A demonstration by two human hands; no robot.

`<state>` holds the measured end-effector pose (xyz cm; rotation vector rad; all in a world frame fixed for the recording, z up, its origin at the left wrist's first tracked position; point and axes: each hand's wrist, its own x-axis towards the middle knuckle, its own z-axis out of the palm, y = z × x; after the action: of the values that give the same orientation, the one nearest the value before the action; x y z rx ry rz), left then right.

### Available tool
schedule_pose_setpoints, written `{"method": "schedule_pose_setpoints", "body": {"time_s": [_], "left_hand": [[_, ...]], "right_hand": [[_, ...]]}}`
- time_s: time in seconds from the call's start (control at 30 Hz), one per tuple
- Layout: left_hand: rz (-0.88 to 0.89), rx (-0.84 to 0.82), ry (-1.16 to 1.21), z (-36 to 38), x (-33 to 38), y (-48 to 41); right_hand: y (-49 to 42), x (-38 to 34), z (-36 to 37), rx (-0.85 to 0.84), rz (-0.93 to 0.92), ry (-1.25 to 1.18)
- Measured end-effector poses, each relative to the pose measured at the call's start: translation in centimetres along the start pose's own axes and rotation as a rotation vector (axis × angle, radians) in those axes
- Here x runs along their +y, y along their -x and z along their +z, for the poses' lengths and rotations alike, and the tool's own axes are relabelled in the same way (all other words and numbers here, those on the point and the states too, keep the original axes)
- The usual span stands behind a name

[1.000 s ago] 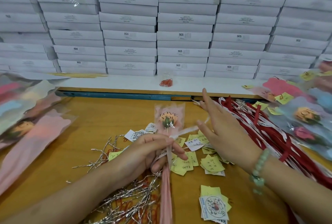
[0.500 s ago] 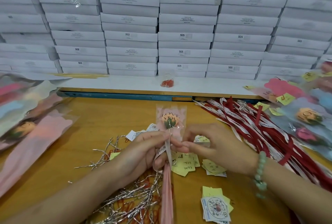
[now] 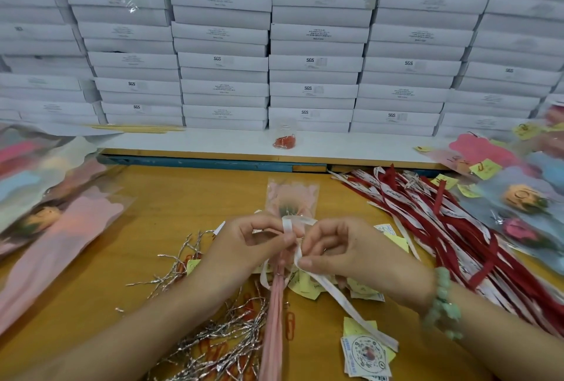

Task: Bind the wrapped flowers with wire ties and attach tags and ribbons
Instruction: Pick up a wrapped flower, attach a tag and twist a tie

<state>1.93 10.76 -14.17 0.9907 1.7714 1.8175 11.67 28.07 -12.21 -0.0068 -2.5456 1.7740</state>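
Left hand (image 3: 247, 246) pinches ribbon (image 3: 335, 292) loop at wrapped flower (image 3: 291, 197) neck; right hand (image 3: 351, 252) pinches tail beside it. Advice: hold tension, cinch snug.

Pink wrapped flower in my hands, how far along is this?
Done: tagged flowers piled on the right. In hand: left hand and right hand pinch a white ribbon around the pink wrapped flower. Left: knotting it, then seemingly the wrapped flowers on the left.
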Motion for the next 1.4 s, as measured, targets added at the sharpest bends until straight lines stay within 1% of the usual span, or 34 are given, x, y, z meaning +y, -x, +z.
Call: {"method": "schedule_pose_setpoints", "body": {"time_s": [0.07, 0.13, 0.2, 0.3, 0.33, 0.43, 0.57, 0.7, 0.83, 0.93, 1.07, 1.2, 1.4], "left_hand": [[0.008, 0.000, -0.002, 0.2, 0.2, 0.1], [0.019, 0.003, -0.002, 0.4, 0.5, 0.3], [0.037, 0.008, -0.019, 0.5, 0.7, 0.4], [0.070, -0.017, -0.082, 0.6, 0.9, 0.4], [0.078, -0.026, -0.096, 0.6, 0.9, 0.4], [0.104, -0.023, -0.132, 0.5, 0.8, 0.4], [0.153, -0.051, -0.168, 0.1, 0.9, 0.2], [0.164, -0.078, -0.208, -0.2, 0.8, 0.2], [0.159, -0.071, -0.204, -0.3, 0.6, 0.0], [0.155, -0.070, -0.202, -0.5, 0.6, -0.1], [0.153, -0.058, -0.151, -0.8, 0.8, -0.3], [0.102, -0.064, -0.101, -1.1, 1.0, -0.4], [0.027, -0.115, -0.201, -1.8, 1.5, -0.4]], "right_hand": [[0.0, 0.3, 0.5, 0.064, 0.013, 0.036], [0.1, 0.7, 1.0, 0.139, -0.019, 0.122], [0.1, 1.1, 1.5, 0.190, -0.106, 0.205], [0.2, 1.2, 1.8, 0.175, -0.235, 0.278], [0.1, 1.2, 1.8, 0.160, -0.244, 0.260], [0.0, 1.3, 1.6, 0.135, -0.198, 0.163], [-0.1, 1.6, 1.9, 0.117, -0.174, -0.033], [-0.2, 2.1, 2.0, 0.157, -0.196, -0.056], [-0.2, 2.2, 1.8, 0.146, -0.191, -0.035], [-0.2, 2.3, 1.8, 0.150, -0.184, -0.069], [-0.2, 2.3, 1.5, 0.166, -0.157, -0.184], [-0.1, 2.1, 1.2, 0.202, -0.138, -0.335], [0.0, 2.1, 1.3, 0.205, -0.146, -0.293]]}}
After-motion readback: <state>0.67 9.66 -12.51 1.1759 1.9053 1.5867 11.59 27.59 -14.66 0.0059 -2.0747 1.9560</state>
